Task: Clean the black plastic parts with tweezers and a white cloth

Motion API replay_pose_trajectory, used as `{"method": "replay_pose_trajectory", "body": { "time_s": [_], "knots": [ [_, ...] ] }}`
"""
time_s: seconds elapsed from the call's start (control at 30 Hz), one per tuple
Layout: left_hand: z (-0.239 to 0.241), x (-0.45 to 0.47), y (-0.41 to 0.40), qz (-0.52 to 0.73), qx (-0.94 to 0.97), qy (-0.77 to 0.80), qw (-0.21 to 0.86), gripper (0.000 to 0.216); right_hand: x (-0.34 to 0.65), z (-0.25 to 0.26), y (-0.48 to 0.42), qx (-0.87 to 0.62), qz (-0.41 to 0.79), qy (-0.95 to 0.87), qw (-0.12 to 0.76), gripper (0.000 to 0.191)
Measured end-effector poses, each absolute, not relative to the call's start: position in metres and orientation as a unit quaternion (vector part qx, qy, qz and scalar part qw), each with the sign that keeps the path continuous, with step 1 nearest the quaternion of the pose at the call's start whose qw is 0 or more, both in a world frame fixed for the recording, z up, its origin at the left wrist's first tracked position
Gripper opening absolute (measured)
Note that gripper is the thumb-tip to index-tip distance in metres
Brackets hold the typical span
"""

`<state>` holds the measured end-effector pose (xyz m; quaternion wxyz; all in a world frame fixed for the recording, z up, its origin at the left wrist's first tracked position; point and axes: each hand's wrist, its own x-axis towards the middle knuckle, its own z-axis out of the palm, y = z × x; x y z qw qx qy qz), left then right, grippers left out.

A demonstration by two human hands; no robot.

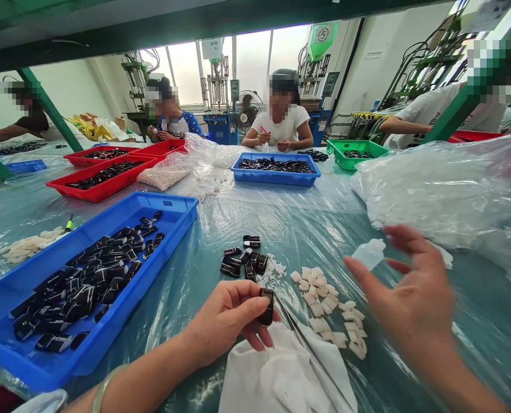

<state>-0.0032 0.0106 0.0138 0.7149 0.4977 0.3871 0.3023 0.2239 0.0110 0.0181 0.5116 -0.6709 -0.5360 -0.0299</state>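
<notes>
My left hand (238, 312) pinches a small black glossy part (266, 307) between thumb and fingers, above a white cloth (276, 376). Long metal tweezers (313, 350) lie slanted over the cloth, their tips close to that part. My right hand (414, 292), slightly blurred, is open with fingers apart. Just beyond its thumb sits a pale translucent bottle-like piece (369, 254); whether they touch I cannot tell. Several similar black parts (242, 258) are piled ahead of my left hand, beside white scraps (272, 269). Between my hands lie many off-white square pads (318, 292).
A blue tray (169, 201) of black parts stands at left. Farther back are red trays (96, 192), another blue tray (276, 178) and a green tray (358, 146). Clear plastic sheeting (444, 183) heaps at right. Several people sit across; a green frame beam (195, 40) runs overhead.
</notes>
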Motion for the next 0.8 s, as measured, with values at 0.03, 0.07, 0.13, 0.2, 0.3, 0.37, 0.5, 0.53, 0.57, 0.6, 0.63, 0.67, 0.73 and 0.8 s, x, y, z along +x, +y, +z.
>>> {"method": "replay_pose_trajectory", "body": {
  "time_s": [0.03,0.07,0.13,0.2,0.3,0.37,0.5,0.53,0.57,0.6,0.63,0.67,0.73,0.8],
  "knots": [
    [0.013,-0.003,0.01,0.303,0.492,0.384,0.721,0.03,0.234,0.017,0.019,-0.711,-0.027,-0.493,0.501,0.08],
    [0.013,-0.004,0.01,0.303,0.486,0.381,0.726,0.029,0.243,0.015,0.027,-0.735,-0.013,-0.472,0.487,0.086],
    [0.013,-0.005,0.01,0.299,0.479,0.378,0.734,0.028,0.259,0.004,0.04,-0.768,0.021,-0.448,0.458,0.088],
    [0.012,-0.006,0.009,0.294,0.474,0.376,0.74,0.026,0.271,-0.01,0.05,-0.783,0.07,-0.45,0.423,0.078],
    [0.012,-0.006,0.008,0.291,0.466,0.371,0.749,0.024,0.282,-0.025,0.056,-0.771,0.143,-0.496,0.373,0.028],
    [0.012,-0.006,0.007,0.292,0.462,0.362,0.755,0.022,0.282,-0.027,0.056,-0.748,0.161,-0.532,0.362,0.02],
    [0.011,-0.004,0.007,0.282,0.466,0.351,0.762,0.021,0.265,-0.014,0.043,-0.691,0.126,-0.607,0.372,0.03],
    [0.011,-0.004,0.006,0.277,0.468,0.349,0.763,0.021,0.258,-0.009,0.037,-0.673,0.11,-0.629,0.374,0.033],
    [0.011,-0.004,0.006,0.27,0.47,0.346,0.766,0.021,0.251,-0.004,0.032,-0.651,0.091,-0.652,0.377,0.034],
    [0.011,-0.004,0.006,0.264,0.472,0.341,0.769,0.021,0.244,0.0,0.026,-0.628,0.07,-0.675,0.38,0.035],
    [0.011,-0.004,0.006,0.257,0.474,0.336,0.772,0.021,0.237,0.004,0.02,-0.605,0.053,-0.697,0.382,0.035],
    [0.012,-0.004,0.006,0.25,0.475,0.332,0.776,0.021,0.231,0.008,0.015,-0.584,0.037,-0.716,0.382,0.035],
    [0.012,-0.003,0.005,0.236,0.476,0.327,0.781,0.021,0.222,0.012,0.006,-0.537,-0.027,-0.757,0.371,0.037],
    [0.013,-0.002,0.004,0.227,0.478,0.327,0.783,0.021,0.216,0.014,-0.001,-0.49,-0.121,-0.793,0.341,0.043]
  ]
}}
